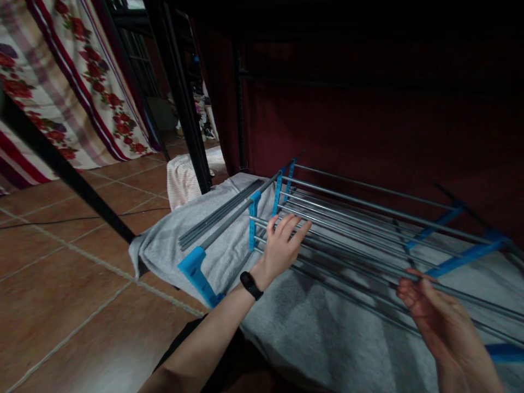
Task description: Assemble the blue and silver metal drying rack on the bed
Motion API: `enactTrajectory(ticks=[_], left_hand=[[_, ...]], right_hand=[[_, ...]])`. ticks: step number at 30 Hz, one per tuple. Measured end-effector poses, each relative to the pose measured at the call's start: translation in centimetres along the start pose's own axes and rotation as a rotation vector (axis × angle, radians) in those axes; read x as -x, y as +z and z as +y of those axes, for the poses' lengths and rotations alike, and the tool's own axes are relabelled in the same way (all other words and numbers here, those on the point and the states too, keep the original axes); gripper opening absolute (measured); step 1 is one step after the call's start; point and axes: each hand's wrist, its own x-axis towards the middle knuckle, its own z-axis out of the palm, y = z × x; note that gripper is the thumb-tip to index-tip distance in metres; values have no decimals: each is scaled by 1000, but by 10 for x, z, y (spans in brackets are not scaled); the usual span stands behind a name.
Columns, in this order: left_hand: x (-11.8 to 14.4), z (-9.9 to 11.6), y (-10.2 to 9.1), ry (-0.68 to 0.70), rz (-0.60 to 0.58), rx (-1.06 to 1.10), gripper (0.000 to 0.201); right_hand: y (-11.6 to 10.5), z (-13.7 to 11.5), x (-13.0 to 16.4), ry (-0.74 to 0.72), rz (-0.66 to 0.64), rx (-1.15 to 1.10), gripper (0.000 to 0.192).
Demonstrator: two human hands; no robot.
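The right hand [444, 327] is sitting nearest the camera, low at the right edge, palm turned inward and fingers [409, 286] curling up around one of the grey rods [368, 262] of the rack [347, 229]. Its grip is narrow and appears to be closing on that rod, with the fingertips hooking over it from below; the thumb is lying along the near side. Whether the rod is fully clamped cannot be told for certain.

The left hand [282, 245], wearing a dark wristband [251, 285], is resting flat on the rods farther up and to the left of the right grip. Its grip is wide, fingers spread and extended, pressing on top of the rods rather than wrapping them. Just left of this hand a blue plastic bracket [254, 218] is standing upright, with the rods passing through it.

The rack is lying on its side across a grey towel [311, 322], stretching from the left grip away to the right and behind the right grip, where more blue connectors [470, 254] are joining the bars. A blue foot piece [196, 270] is jutting out down and left of the left wrist. Loose grey rods [221, 215] are lying on the towel beyond that, well left of both hands.

Farther left, tiled floor [61, 273] and a flowered curtain [61, 82] are showing.
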Motion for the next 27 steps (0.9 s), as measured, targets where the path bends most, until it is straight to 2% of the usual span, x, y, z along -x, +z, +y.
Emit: enactTrajectory(ticks=[4,7,12,16,19,22,25,27], left_hand=[[9,-1,3,-338,268,115,23],[12,-4,3,-499,372,184,8],[16,-21,5,-823,477,378,4],[18,-37,8,-1050,569,550,13],[13,-47,6,-1065,645,577,26],[3,-58,1,-1014,661,646,25],[-9,-68,-3,-976,616,836,18],[-14,-74,-2,-947,632,1002,20]], right_hand=[[2,1,-1,45,17,-5,46],[2,3,-3,65,24,1,50],[-2,6,-5,73,20,14,56],[-3,6,-5,69,3,6,54],[-2,6,-5,66,7,-3,53],[-2,6,-5,54,10,-15,52],[-1,5,-5,25,5,-28,49],[1,4,-4,15,4,-32,49]])
